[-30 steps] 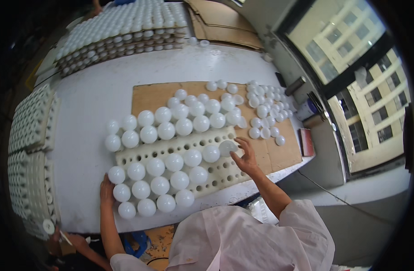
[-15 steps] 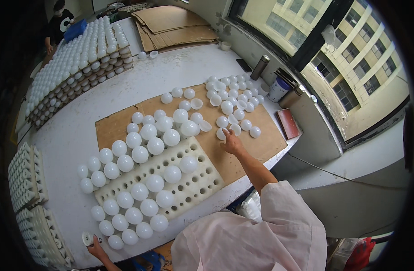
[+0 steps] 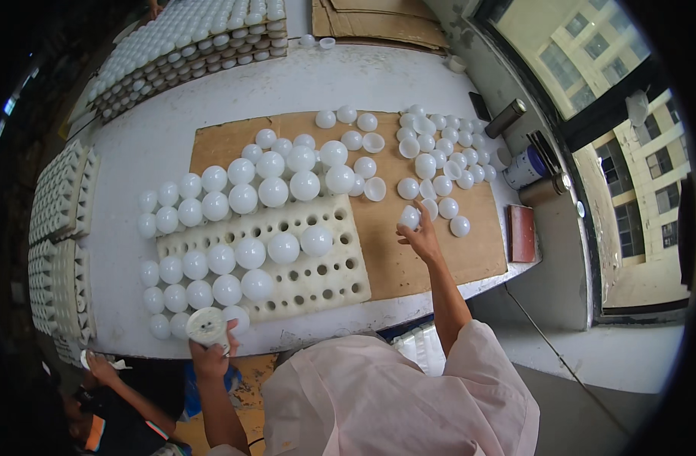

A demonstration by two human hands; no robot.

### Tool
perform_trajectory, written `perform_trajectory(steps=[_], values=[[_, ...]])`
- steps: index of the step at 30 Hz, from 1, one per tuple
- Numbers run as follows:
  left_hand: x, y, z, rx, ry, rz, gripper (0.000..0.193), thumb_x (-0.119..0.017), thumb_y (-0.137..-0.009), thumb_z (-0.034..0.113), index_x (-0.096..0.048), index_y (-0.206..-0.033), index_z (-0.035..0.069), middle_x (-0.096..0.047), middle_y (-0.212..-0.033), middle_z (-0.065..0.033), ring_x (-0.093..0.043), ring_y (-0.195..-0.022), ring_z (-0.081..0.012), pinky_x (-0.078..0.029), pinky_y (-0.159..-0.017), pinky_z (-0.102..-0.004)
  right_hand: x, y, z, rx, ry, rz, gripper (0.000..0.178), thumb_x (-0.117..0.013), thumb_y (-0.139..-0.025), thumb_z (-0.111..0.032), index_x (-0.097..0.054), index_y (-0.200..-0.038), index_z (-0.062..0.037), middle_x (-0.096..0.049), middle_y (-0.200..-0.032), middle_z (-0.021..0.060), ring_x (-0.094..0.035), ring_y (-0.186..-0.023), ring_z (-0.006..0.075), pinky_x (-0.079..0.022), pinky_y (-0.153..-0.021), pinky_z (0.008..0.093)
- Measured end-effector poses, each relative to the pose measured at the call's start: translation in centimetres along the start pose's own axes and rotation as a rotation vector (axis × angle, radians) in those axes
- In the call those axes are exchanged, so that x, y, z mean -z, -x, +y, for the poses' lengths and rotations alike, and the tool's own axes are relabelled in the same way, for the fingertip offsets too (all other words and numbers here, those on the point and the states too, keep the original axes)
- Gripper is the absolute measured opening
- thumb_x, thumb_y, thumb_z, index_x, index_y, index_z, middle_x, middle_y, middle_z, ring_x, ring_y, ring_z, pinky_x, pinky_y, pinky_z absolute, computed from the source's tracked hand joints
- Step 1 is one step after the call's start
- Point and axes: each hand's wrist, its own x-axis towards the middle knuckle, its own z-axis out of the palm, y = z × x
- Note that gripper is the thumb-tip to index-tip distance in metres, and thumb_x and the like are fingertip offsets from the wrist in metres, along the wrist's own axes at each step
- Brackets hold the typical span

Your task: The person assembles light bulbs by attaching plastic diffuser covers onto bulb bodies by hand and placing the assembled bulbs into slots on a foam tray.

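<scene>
My left hand (image 3: 211, 355) is at the table's near edge, closed round a white disc-shaped bulb part (image 3: 207, 325) with two small dark marks on its face. My right hand (image 3: 422, 239) is over the brown cardboard, its thumb and fingers round a white bulb cover (image 3: 410, 218). More loose white bulb covers (image 3: 425, 164) lie just beyond it, some with their hollow side up. Left of them, rows of round white bulbs (image 3: 273, 192) stand along a white foam tray (image 3: 316, 289) with holes, partly hidden near my left hand.
The cardboard sheet (image 3: 469, 251) lies on the white table (image 3: 128, 197). At the right stand metal flasks (image 3: 506, 118), a blue-and-white tub (image 3: 525, 167) and a red box (image 3: 522, 234). Stacked bulb trays (image 3: 188, 45) are at the far left. A co-worker's hand (image 3: 101, 368) is at lower left.
The view has turned, so the table sits differently. My right hand has taken hold of a bulb cover it was touching. My left hand now shows over the near edge with the disc.
</scene>
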Motion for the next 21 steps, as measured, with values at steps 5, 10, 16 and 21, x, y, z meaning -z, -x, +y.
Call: perform_trajectory(steps=[5,10,16,21], values=[[-6.7,-3.1,-3.1,0.278,-0.365,-0.442,0.045,-0.071,-0.068,0.013,-0.059,-0.107,-0.006,-0.066,-0.096,-0.0116,-0.062,-0.083,-0.0135,-0.050,-0.076,-0.0292,-2.0,7.2,-3.7,-0.050,-0.546,-0.282,0.074,-0.079,-0.066,-0.015,-0.038,-0.126,-0.0067,-0.051,-0.118,0.0108,-0.057,-0.102,0.0247,-0.048,-0.086,0.0417],[-9.4,-4.1,-3.3,0.357,-0.522,-0.618,0.049,-0.076,-0.070,0.021,-0.060,-0.110,-0.003,-0.065,-0.099,-0.0090,-0.060,-0.090,-0.0132,-0.048,-0.081,-0.0292,-6.4,11.1,-7.1,0.448,-0.421,-0.566,0.078,-0.085,-0.059,-0.014,-0.039,-0.122,-0.0093,-0.053,-0.118,0.0102,-0.049,-0.112,0.0211,-0.040,-0.094,0.0352],[-8.1,-3.6,-2.7,0.312,-0.561,-0.634,0.047,-0.079,-0.069,0.022,-0.060,-0.102,-0.005,-0.066,-0.081,-0.0076,-0.062,-0.068,-0.0116,-0.050,-0.062,-0.0252,-7.8,13.3,-10.6,0.349,-0.265,-0.684,0.076,-0.088,-0.054,-0.016,-0.047,-0.118,-0.0082,-0.055,-0.116,0.0065,-0.051,-0.111,0.0190,-0.040,-0.096,0.0346],[-6.5,-3.2,-2.2,0.426,-0.555,-0.631,0.044,-0.079,-0.069,0.024,-0.062,-0.099,-0.003,-0.064,-0.079,-0.0054,-0.060,-0.065,-0.0092,-0.048,-0.058,-0.0249,-9.1,13.8,-11.6,0.429,-0.198,-0.716,0.075,-0.088,-0.055,-0.020,-0.049,-0.118,-0.0070,-0.056,-0.115,0.0062,-0.053,-0.109,0.0196,-0.041,-0.095,0.0345]])
